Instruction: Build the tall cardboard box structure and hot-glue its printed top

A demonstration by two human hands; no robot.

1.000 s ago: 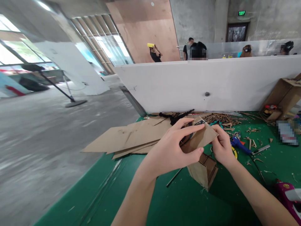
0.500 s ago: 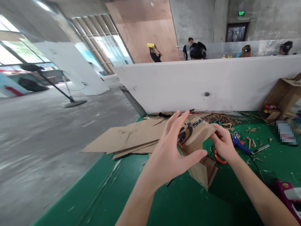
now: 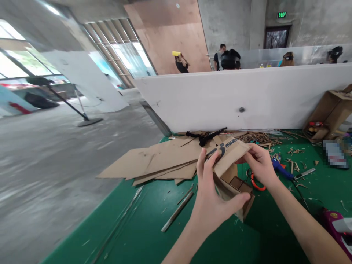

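Note:
A small cardboard model [image 3: 237, 189] with open compartments stands on the green table [image 3: 143, 234]. A printed cardboard flap [image 3: 230, 153] tilts over its top. My left hand [image 3: 213, 198] grips the model's near side, thumb stretched along the front and fingers up against the flap. My right hand [image 3: 258, 165] pinches the flap's right edge. Both hands hold the same piece of work.
Flat cardboard sheets [image 3: 154, 159] lie at the table's back left, a black tangle [image 3: 205, 136] beside them. Orange-handled scissors [image 3: 255, 183], a blue glue gun [image 3: 282, 169], scraps [image 3: 255, 139] and a metal rod [image 3: 176, 212] lie around. A white partition [image 3: 247, 97] stands behind; several people beyond it.
My left hand slid down from the flap's top to the model's near side. The flap dropped lower over the model. My right hand kept its pinch.

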